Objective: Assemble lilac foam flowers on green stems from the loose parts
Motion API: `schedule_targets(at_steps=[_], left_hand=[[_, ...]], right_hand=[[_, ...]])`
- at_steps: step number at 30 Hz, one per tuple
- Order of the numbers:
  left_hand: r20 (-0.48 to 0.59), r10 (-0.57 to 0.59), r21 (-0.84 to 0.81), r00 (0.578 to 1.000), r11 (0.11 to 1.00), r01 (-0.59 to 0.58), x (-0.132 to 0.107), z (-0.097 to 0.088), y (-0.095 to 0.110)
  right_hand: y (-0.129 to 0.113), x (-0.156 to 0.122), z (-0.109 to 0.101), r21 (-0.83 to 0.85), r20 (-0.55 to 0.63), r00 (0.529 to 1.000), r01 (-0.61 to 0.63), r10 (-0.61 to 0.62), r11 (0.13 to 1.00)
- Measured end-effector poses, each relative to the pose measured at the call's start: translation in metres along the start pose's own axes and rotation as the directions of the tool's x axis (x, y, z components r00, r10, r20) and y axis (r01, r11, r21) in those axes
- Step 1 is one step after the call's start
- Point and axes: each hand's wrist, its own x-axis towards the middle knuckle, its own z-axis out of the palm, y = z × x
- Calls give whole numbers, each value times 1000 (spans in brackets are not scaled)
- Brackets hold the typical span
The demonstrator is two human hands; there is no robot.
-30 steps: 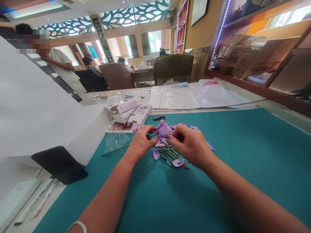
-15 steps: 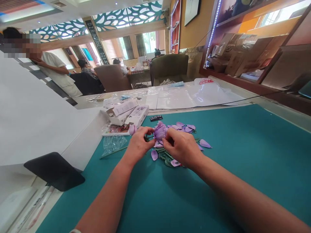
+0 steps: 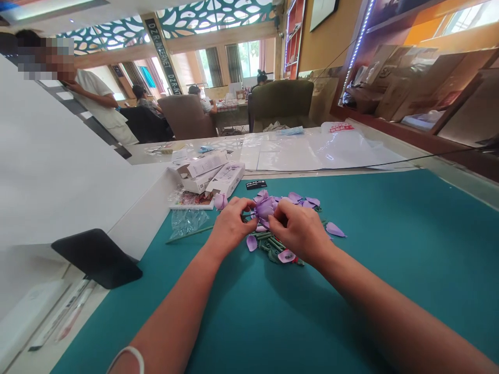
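A purple toy flower (image 3: 264,208) with layered petals is held above the green mat, between my two hands. My left hand (image 3: 231,224) is closed around its base, thumb and fingers pinching near a thin dark stem. On the flower's right side, my right hand (image 3: 303,229) has its thumb and index finger pinched at the petals; the fingers hide the exact contact. Beneath and behind lie loose purple petals (image 3: 295,197), green stem pieces (image 3: 268,237) and a pink-white petal (image 3: 287,256). Another lilac bloom (image 3: 220,201) on a green stem lies left of my left hand.
The green mat (image 3: 374,291) covers the table. Opened white boxes (image 3: 226,177) and a clear plastic bag (image 3: 189,222) lie at the left back, near a black card (image 3: 256,184). A dark tablet-like object (image 3: 97,258) leans at the left. People and chairs are beyond.
The whole view has shifted slightly right and up. The flower has tipped more sideways, its petals facing my right hand. Both hands stay on it.
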Motion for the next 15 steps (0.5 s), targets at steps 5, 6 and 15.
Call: schedule_targets(at_steps=[5,6,15], left_hand=[[-5,18,-16,1000,1000,-18,0,4,-4],[-1,18,-17,1000,1000,-18,0,5,-4],[4,14,-23,1000,1000,-13,-1,4,-6]], right_hand=[[1,1,-1,34,2,1000,-24,24,999],[1,2,-1,48,14,999,-35,34,998],[6,2,0,-3,1,998,-60,60,998]])
